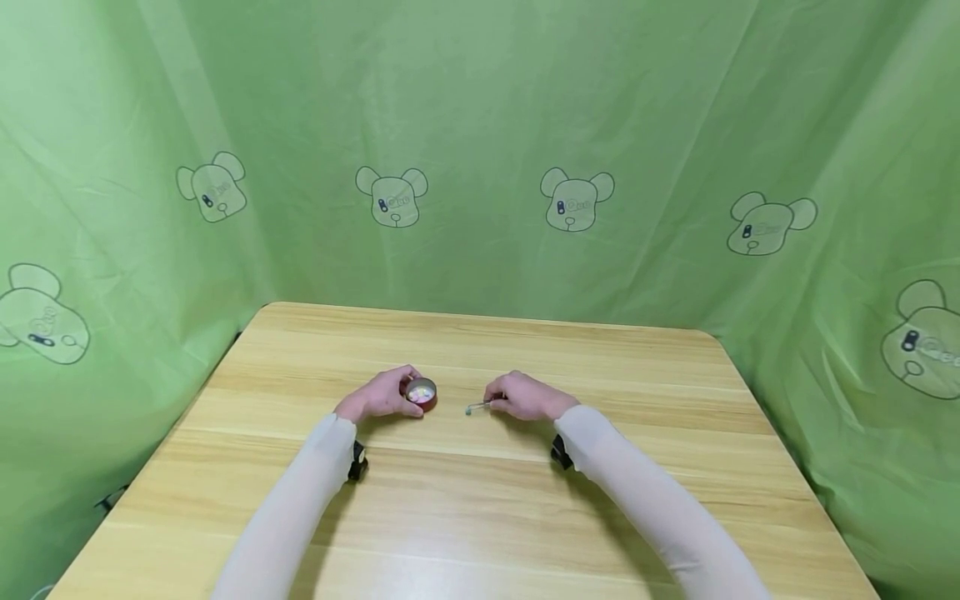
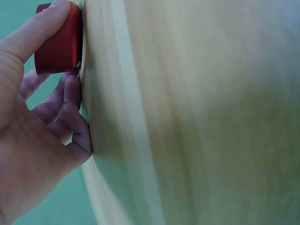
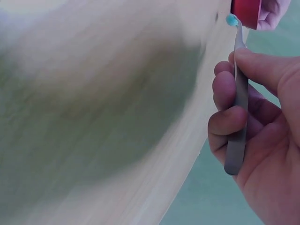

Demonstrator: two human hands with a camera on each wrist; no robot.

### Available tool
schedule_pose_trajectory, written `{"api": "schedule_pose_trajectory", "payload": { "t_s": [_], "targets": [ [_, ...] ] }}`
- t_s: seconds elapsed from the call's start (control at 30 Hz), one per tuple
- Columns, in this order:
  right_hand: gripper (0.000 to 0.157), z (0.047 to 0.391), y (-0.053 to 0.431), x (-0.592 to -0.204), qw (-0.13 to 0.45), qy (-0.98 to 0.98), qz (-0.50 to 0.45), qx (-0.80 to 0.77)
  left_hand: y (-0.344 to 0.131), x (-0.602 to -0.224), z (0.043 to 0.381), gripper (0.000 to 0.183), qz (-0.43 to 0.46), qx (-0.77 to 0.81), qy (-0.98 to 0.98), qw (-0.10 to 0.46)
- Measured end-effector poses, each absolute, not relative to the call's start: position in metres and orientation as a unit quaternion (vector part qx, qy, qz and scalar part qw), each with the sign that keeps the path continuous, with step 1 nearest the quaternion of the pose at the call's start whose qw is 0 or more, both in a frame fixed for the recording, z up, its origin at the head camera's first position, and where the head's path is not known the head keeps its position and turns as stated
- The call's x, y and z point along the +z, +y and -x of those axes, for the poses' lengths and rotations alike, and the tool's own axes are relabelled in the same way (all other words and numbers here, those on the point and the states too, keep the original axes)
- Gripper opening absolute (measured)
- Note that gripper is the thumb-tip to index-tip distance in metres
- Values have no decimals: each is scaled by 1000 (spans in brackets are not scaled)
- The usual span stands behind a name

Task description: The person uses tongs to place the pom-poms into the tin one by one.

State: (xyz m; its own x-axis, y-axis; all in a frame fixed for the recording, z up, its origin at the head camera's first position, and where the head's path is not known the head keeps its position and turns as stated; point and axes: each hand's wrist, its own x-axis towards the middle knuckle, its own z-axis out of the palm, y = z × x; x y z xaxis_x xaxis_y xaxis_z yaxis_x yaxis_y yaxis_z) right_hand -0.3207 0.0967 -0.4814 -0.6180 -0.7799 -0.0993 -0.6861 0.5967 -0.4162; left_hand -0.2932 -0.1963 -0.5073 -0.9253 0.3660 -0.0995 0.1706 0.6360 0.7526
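My left hand (image 1: 384,394) grips a small round red tin (image 1: 429,406) by its side, thumb at the near side and fingers round the far side. Small pastel pieces (image 1: 420,393) show inside the tin in the head view. In the left wrist view the red wall of the tin (image 2: 58,49) stands close at the table surface. My right hand (image 1: 525,397) holds metal tweezers (image 3: 240,93) with a bent tip, pinched between thumb and fingers. A small teal piece (image 3: 231,19) sits at the tweezers' tip, to the right of the tin in the head view.
The wooden table (image 1: 465,517) has rounded far corners. Green curtain (image 1: 480,100) with bear-face prints surrounds its back and sides. Black wrist cameras are strapped under both forearms, close over the tabletop.
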Motion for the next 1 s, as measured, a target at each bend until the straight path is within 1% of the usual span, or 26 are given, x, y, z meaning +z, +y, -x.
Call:
{"api": "schedule_pose_trajectory", "payload": {
  "t_s": [0.3, 0.5, 0.73, 1.0],
  "targets": [
    [11, 324, 92, -477, 115, 876, 436, -172, -196, -506, 293, 53, -142, 408, 893, 126],
    [12, 326, 89, -476, 115, 873, 439, -179, -196, -507, 293, 54, -137, 411, 892, 130],
    [14, 331, 75, -468, 105, 864, 459, -176, -198, -508, 293, 53, -134, 412, 892, 127],
    [14, 336, 54, -459, 116, 865, 448, -192, -197, -508, 294, 54, -147, 405, 894, 122]
  ]
}}
